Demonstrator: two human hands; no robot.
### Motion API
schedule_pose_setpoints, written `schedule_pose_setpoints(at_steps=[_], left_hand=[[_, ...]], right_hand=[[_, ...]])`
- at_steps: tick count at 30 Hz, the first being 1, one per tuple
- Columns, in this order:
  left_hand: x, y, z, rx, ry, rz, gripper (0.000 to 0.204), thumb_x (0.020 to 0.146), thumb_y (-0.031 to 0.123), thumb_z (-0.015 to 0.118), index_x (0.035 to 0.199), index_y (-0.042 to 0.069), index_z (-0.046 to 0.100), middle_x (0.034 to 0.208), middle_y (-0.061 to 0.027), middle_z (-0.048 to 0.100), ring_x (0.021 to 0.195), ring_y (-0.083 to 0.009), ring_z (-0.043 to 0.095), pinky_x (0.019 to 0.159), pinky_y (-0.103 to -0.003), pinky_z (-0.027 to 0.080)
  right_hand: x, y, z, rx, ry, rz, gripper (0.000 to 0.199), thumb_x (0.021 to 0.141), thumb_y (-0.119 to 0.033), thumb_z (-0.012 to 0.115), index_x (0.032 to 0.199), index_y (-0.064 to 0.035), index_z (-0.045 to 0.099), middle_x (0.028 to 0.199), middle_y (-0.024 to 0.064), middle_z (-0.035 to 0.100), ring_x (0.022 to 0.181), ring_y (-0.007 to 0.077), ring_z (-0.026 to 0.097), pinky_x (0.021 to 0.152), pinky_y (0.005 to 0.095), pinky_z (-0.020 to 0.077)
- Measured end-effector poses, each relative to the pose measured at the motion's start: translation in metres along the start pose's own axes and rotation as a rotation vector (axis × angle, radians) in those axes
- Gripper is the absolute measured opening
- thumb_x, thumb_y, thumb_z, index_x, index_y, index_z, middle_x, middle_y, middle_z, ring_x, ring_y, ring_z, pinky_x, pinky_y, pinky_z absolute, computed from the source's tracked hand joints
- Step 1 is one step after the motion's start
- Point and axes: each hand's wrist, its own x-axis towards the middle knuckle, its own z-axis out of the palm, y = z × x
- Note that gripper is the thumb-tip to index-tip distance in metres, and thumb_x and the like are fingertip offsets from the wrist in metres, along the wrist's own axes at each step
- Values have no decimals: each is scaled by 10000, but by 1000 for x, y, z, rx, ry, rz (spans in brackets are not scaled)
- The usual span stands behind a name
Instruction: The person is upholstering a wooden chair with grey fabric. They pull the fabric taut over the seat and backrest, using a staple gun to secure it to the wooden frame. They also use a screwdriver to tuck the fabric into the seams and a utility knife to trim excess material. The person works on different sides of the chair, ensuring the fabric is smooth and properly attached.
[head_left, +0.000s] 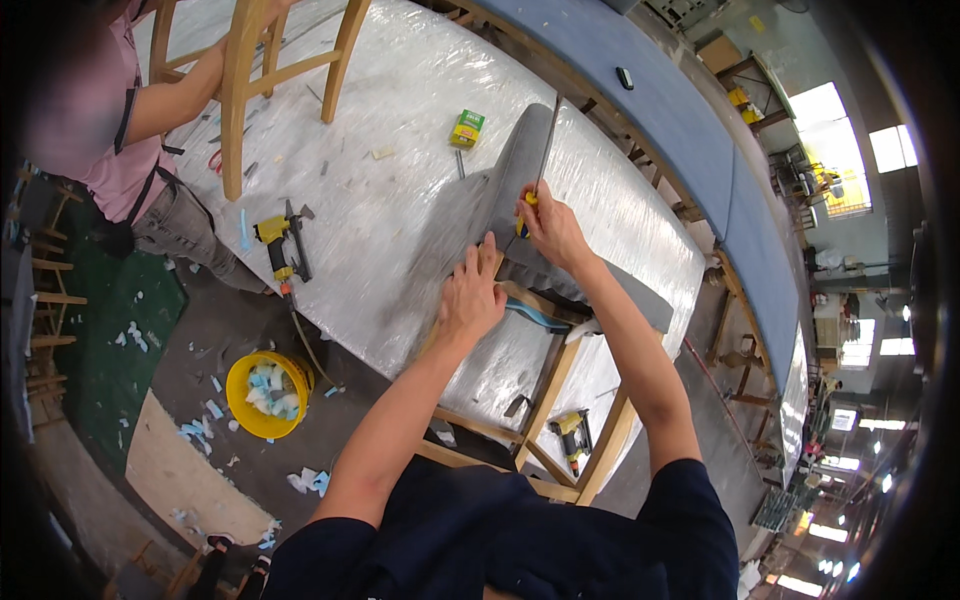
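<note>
A wooden chair frame (547, 398) with grey upholstery (523, 140) lies on the plastic-covered table (390, 110). My right hand (556, 232) is closed around a yellow-and-dark-handled tool (523, 228) above the grey fabric. A long thin dark shaft runs up from my fist; whether it belongs to the tool is hard to tell. My left hand (472, 296) presses on the corner where fabric meets wood, fingers stretched out and holding nothing. Gathered fabric and a light-blue strip (535, 314) show below my right hand.
Yellow staple guns lie left (284, 243) and near me (571, 436), the left one with a hose. A green-and-yellow box (467, 129) sits farther back. At left, a person (150, 130) handles another wooden chair (238, 90). A yellow bucket (262, 425) of scraps stands on the floor.
</note>
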Motion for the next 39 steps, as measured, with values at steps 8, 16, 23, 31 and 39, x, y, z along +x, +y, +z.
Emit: schedule_pose_setpoints(at_steps=[8, 16, 23, 31, 39], left_hand=[[1, -13, 5, 16, 77, 1, 953, 839, 198, 719, 1637, 33, 225, 1390, -273, 507, 1041, -430, 646, 836, -499, 593], [1, -8, 8, 21, 48, -5, 942, 831, 186, 721, 1627, 41, 239, 1401, -245, 498, 1029, -429, 648, 816, -492, 597], [4, -13, 8, 37, 103, 33, 942, 828, 177, 734, 1624, 20, 255, 1374, -275, 511, 967, -421, 658, 800, -473, 607], [2, -11, 12, 22, 57, -31, 932, 831, 183, 694, 1640, 64, 249, 1357, -220, 515, 1012, -412, 629, 808, -502, 584], [3, -10, 13, 59, 39, -27, 934, 852, 206, 691, 1649, 59, 229, 1382, -224, 508, 1047, -402, 632, 829, -483, 592]], right_hand=[[42, -29, -38, 308, 328, -4, 196, 1103, -193, 541, 1196, -22, 521, 898, 114, 751, 621, 174, 673, 588, 326, 536], [33, -13, -34, 273, -20, 227, 248, 1110, -244, 522, 1219, -27, 471, 1000, 157, 744, 689, 210, 720, 631, 323, 566], [7, 16, -1, 369, -119, 443, 283, 1123, -301, 478, 1238, -43, 458, 967, 135, 744, 654, 178, 714, 557, 293, 529], [52, 15, -52, 505, 279, 139, 232, 1127, -249, 496, 1225, -47, 437, 965, 133, 737, 600, 150, 633, 540, 281, 507], [52, 48, -52, 419, 123, 206, 218, 1092, -238, 581, 1204, -56, 536, 957, 65, 691, 709, 104, 586, 620, 280, 497]])
